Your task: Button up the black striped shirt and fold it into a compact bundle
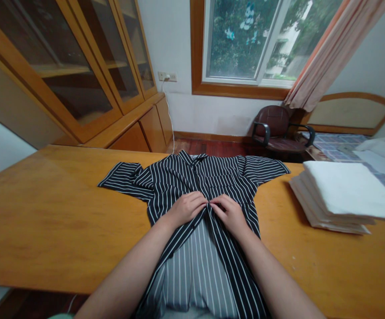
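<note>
A black shirt with thin white stripes [209, 177] lies face up on the wooden table [53, 221], collar away from me and short sleeves spread out. Its front is parted below the chest, showing the paler inside. My left hand [186, 208] and my right hand [229, 213] meet at the middle of the shirt. Both are closed, each pinching one front edge of the shirt where the two edges come together.
A stack of folded white cloth [342, 195] sits on the table at the right. Behind the table stand a dark armchair [279, 130], a glass-fronted wooden cabinet [89, 79] at the left, a window and a bed at the far right.
</note>
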{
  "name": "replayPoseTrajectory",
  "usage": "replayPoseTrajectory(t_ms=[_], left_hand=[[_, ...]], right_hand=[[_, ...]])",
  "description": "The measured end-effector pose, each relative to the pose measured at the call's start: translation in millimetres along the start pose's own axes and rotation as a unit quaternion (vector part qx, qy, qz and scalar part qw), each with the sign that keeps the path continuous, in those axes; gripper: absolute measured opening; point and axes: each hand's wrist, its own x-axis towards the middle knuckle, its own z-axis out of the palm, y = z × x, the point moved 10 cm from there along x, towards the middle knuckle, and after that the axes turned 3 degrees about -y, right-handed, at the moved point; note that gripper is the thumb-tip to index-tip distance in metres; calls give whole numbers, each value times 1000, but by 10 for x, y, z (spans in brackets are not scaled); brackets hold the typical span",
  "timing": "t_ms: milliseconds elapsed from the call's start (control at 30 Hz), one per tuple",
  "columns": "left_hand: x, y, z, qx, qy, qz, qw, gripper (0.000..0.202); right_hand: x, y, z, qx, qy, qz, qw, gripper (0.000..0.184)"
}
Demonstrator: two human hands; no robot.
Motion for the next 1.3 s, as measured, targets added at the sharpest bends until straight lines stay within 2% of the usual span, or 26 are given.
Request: replayPoseTrajectory(t_ms=[500, 1300], left_hand=[[6, -6, 10, -18, -6, 5, 1000, 16], [-2, -5, 10, -21, -6, 4, 1000, 18]], right_hand=[[2, -21, 31, -28, -15, -9, 999, 13], [-1, -13, 0, -1, -1, -6, 1000, 14]])
